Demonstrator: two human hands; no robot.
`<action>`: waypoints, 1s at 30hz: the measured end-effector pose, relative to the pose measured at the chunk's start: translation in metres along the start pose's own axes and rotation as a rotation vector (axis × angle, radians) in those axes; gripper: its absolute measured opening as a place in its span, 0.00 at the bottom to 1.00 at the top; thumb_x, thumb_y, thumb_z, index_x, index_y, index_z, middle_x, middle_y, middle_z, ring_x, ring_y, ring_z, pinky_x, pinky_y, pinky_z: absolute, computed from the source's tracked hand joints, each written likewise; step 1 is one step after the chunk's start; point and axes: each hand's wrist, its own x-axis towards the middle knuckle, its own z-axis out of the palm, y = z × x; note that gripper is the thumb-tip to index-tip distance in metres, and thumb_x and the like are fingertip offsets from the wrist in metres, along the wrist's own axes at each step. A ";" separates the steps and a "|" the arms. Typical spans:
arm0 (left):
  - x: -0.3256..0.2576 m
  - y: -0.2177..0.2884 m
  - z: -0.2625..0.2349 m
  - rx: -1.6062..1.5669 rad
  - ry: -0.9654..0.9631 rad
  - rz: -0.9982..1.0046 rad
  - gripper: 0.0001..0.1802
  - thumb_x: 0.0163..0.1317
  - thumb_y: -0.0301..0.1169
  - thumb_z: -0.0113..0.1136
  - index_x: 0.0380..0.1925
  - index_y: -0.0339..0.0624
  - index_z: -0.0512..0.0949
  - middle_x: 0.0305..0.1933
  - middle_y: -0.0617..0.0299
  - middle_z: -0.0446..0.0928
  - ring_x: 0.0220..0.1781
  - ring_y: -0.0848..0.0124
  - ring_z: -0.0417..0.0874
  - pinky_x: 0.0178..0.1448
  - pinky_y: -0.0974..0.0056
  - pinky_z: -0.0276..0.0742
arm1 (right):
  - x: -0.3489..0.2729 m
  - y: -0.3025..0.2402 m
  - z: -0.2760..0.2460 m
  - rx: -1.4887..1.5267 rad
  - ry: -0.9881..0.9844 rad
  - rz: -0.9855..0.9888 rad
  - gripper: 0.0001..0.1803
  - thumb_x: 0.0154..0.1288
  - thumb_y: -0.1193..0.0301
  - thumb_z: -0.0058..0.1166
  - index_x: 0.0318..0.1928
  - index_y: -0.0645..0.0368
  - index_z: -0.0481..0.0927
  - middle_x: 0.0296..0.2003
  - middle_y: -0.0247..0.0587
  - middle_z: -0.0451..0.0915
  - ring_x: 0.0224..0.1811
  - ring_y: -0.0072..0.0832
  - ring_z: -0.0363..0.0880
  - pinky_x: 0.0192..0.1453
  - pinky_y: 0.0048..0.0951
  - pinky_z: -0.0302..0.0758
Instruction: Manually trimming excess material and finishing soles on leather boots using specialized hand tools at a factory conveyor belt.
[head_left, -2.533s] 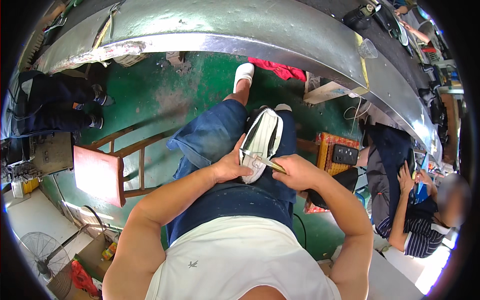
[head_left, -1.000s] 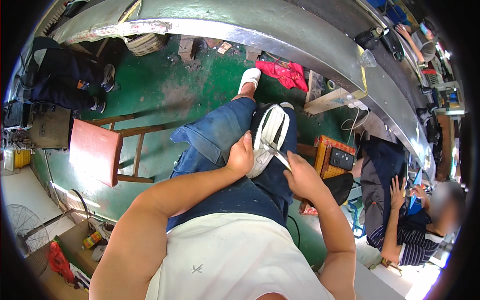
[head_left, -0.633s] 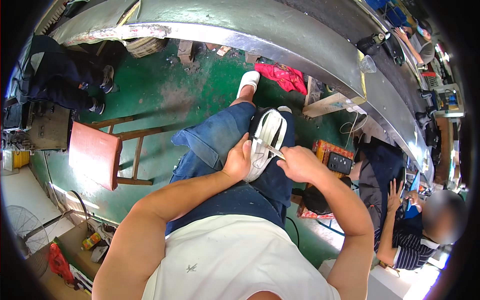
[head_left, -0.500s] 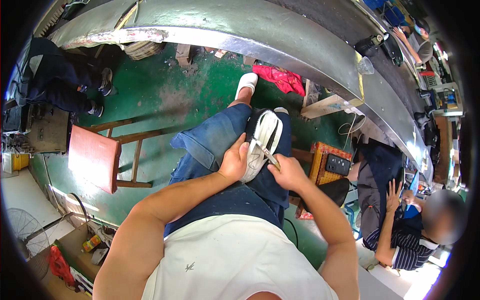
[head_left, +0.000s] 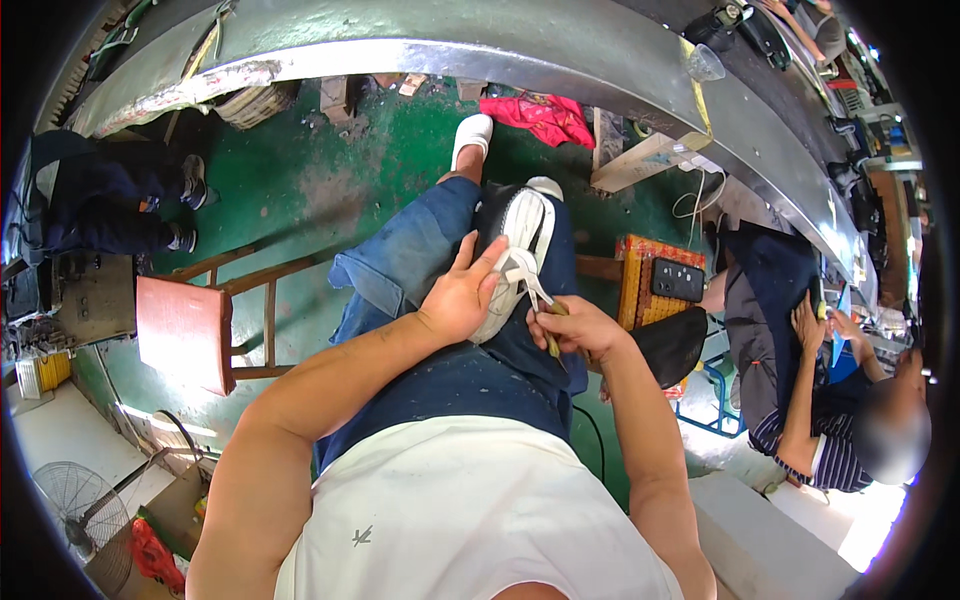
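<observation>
Across my lap lies a shoe [head_left: 526,213], its pale underside turned up and a black edge showing at the far left. My right hand [head_left: 578,326] is closed round the handles of a pair of pincers [head_left: 531,282], which are spread apart. Their metal head rests over the middle of the shoe. At the shoe's left side is my left hand [head_left: 461,300], fingers spread, with the index fingertip close to the pincer head. Whether the jaws grip any material is too small to tell.
A long metal-edged bench [head_left: 420,62] runs across the far side. To the left stands a stool with a reddish seat [head_left: 184,334]. A phone [head_left: 677,280] lies on an orange-edged stool at my right, beside a black piece [head_left: 668,350]. A co-worker [head_left: 806,420] sits further right.
The pincers have turned and their handles have spread apart in my right hand. My left fingers have opened out and moved toward the pincer head. The whole view has shifted slightly.
</observation>
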 end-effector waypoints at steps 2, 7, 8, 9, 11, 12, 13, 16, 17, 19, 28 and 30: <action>0.001 0.001 -0.002 0.064 -0.088 -0.024 0.29 0.77 0.37 0.47 0.77 0.55 0.60 0.73 0.18 0.56 0.55 0.28 0.79 0.62 0.44 0.79 | 0.004 0.001 -0.021 0.070 -0.112 0.034 0.14 0.72 0.64 0.60 0.50 0.62 0.80 0.33 0.36 0.81 0.32 0.19 0.80 0.24 0.16 0.65; 0.007 -0.010 -0.005 0.054 -0.071 -0.026 0.31 0.77 0.36 0.46 0.78 0.56 0.57 0.72 0.16 0.55 0.54 0.28 0.80 0.61 0.44 0.80 | -0.024 -0.042 -0.027 -0.210 -0.067 0.138 0.17 0.74 0.63 0.57 0.53 0.63 0.79 0.38 0.39 0.84 0.37 0.25 0.84 0.26 0.21 0.77; 0.008 -0.009 -0.007 0.063 -0.092 -0.041 0.31 0.77 0.36 0.46 0.78 0.56 0.56 0.72 0.15 0.55 0.54 0.28 0.80 0.61 0.44 0.80 | -0.026 -0.053 -0.021 -0.325 0.026 0.117 0.17 0.78 0.61 0.50 0.50 0.64 0.79 0.36 0.40 0.84 0.36 0.30 0.85 0.30 0.30 0.79; 0.009 -0.009 -0.009 0.063 -0.085 -0.053 0.31 0.77 0.36 0.46 0.78 0.56 0.56 0.72 0.15 0.55 0.54 0.28 0.80 0.61 0.44 0.80 | -0.022 -0.066 -0.013 -0.331 0.015 0.123 0.17 0.78 0.61 0.50 0.50 0.64 0.79 0.36 0.40 0.84 0.36 0.30 0.85 0.30 0.30 0.79; 0.015 -0.002 -0.017 0.047 -0.179 -0.109 0.31 0.77 0.36 0.45 0.78 0.56 0.56 0.71 0.14 0.56 0.56 0.29 0.80 0.61 0.44 0.80 | -0.007 -0.087 0.008 -0.704 0.309 -0.369 0.19 0.81 0.61 0.42 0.44 0.66 0.79 0.31 0.43 0.83 0.35 0.33 0.85 0.38 0.38 0.81; 0.017 0.003 -0.021 0.045 -0.182 -0.113 0.31 0.77 0.36 0.45 0.78 0.56 0.56 0.71 0.14 0.56 0.56 0.29 0.80 0.61 0.44 0.80 | 0.013 -0.082 0.015 -0.675 0.415 -0.576 0.24 0.83 0.59 0.38 0.38 0.67 0.77 0.26 0.49 0.81 0.34 0.43 0.85 0.44 0.45 0.79; 0.020 0.010 -0.027 0.031 -0.242 -0.155 0.30 0.77 0.35 0.45 0.78 0.54 0.56 0.70 0.14 0.57 0.60 0.29 0.77 0.63 0.44 0.79 | 0.028 -0.079 0.007 -0.675 0.416 -0.574 0.24 0.83 0.59 0.38 0.38 0.67 0.77 0.26 0.49 0.81 0.34 0.43 0.85 0.44 0.45 0.79; 0.019 0.002 -0.026 0.023 -0.257 -0.145 0.30 0.77 0.34 0.45 0.78 0.53 0.57 0.69 0.12 0.58 0.61 0.29 0.76 0.62 0.44 0.79 | 0.051 -0.091 -0.006 -1.151 0.453 -0.321 0.25 0.82 0.56 0.41 0.38 0.68 0.76 0.30 0.66 0.81 0.38 0.64 0.80 0.45 0.54 0.75; 0.019 -0.004 -0.025 0.029 -0.216 -0.089 0.30 0.77 0.36 0.45 0.78 0.55 0.57 0.68 0.11 0.58 0.59 0.29 0.78 0.61 0.44 0.80 | 0.052 -0.090 -0.004 -1.154 0.449 -0.325 0.25 0.82 0.56 0.41 0.38 0.68 0.76 0.30 0.66 0.81 0.38 0.64 0.80 0.45 0.54 0.75; 0.022 -0.006 -0.028 0.001 -0.244 -0.103 0.30 0.77 0.35 0.45 0.77 0.55 0.57 0.67 0.11 0.59 0.60 0.28 0.77 0.62 0.44 0.80 | 0.047 -0.079 0.002 -0.818 0.436 -0.565 0.26 0.82 0.55 0.41 0.37 0.68 0.76 0.30 0.65 0.81 0.37 0.62 0.81 0.45 0.54 0.76; 0.028 0.001 -0.033 0.055 -0.412 -0.172 0.34 0.78 0.37 0.46 0.80 0.56 0.50 0.73 0.15 0.54 0.68 0.31 0.71 0.68 0.46 0.75 | 0.046 -0.064 -0.003 -0.935 0.376 -0.274 0.29 0.84 0.54 0.34 0.36 0.66 0.76 0.25 0.48 0.82 0.28 0.41 0.83 0.40 0.42 0.78; 0.027 0.000 -0.028 0.050 -0.429 -0.258 0.37 0.77 0.38 0.47 0.81 0.55 0.45 0.75 0.17 0.50 0.69 0.32 0.70 0.68 0.46 0.75 | 0.041 -0.065 0.004 -0.750 0.352 -0.329 0.29 0.84 0.54 0.34 0.36 0.66 0.76 0.25 0.46 0.82 0.28 0.40 0.83 0.40 0.41 0.78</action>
